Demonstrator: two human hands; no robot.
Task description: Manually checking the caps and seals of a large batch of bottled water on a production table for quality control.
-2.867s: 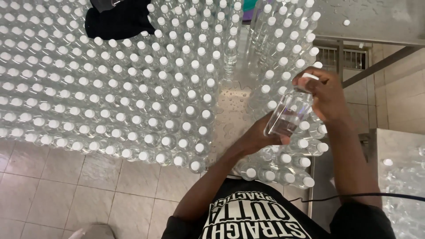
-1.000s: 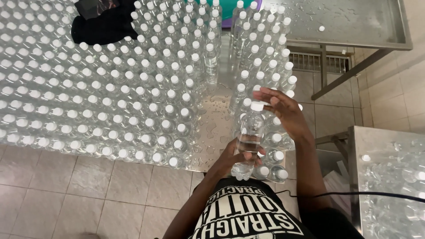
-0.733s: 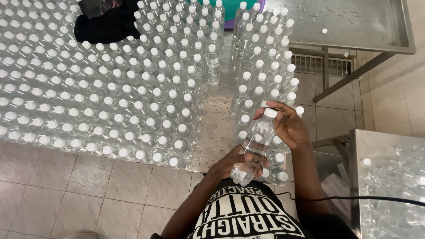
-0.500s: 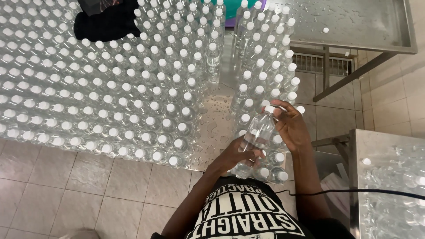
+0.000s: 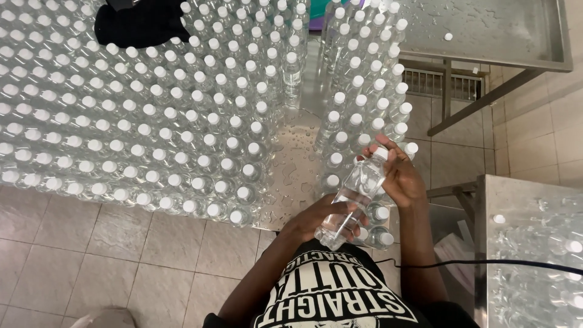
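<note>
You have one clear plastic bottle (image 5: 351, 203) lifted off the table (image 5: 290, 176) and held tilted between both hands, cap end up toward 1 o'clock, base down toward 7 o'clock, just in front of your chest. Your left hand (image 5: 322, 220) is wrapped around the lower half of it, fingers curled across the body near the base. Your right hand (image 5: 398, 177) is closed over the neck, fingertips pinched around the white cap (image 5: 379, 153), wrist bent inward. Neither hand is loose; both grip this same bottle.

As for progress: judging by the layout, most of the work stands untouched or already sorted. A very large block of capped bottles (image 5: 139, 115) fills the table from 9 to 12 o'clock, and a narrower column (image 5: 364, 91) runs up at 12 to 1 o'clock, right beside your hands. Between them is a wet, bare strip of steel. Whether the upright bottles have been handled already or are waiting cannot be told from here.

A dark cloth (image 5: 143, 23) lies on the bottles at 11 o'clock. Another steel table (image 5: 486, 30) sits at 1 o'clock, and more bottles (image 5: 546, 255) lie at 4 o'clock.
</note>
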